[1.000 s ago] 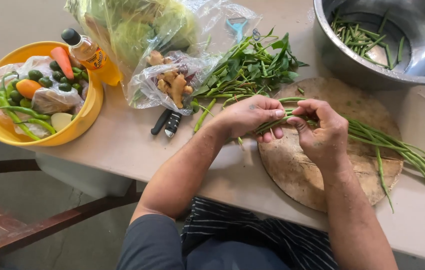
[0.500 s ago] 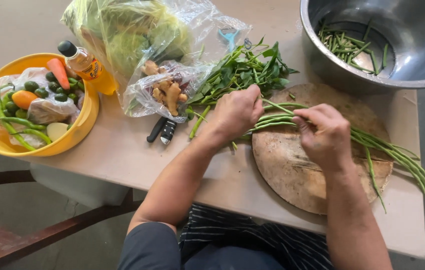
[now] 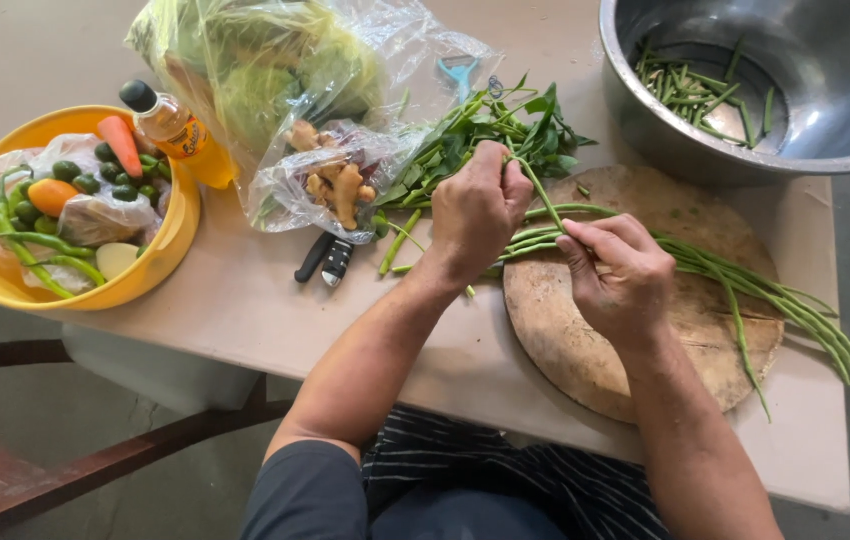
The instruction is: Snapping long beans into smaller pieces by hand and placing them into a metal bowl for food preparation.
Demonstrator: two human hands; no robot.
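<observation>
Beige tabletop with a round wooden chopping board [image 3: 645, 340], over whose left edge left hand [image 3: 475, 212] and right hand [image 3: 620, 280] both grip long green beans [image 3: 745, 285], mid-snapping.

Left hand: the left hand [image 3: 477, 212] has slid away from the right, up off the round wooden chopping board [image 3: 585, 350] toward the leafy green bunch [image 3: 490, 135].
Bean: one thin long green bean [image 3: 535, 182] now rises out of its grip, lifted clear of the bundle.
Right hand: the right hand [image 3: 620, 280] has opened from its tight pinch, fingers now spread over the bean ends.
</observation>
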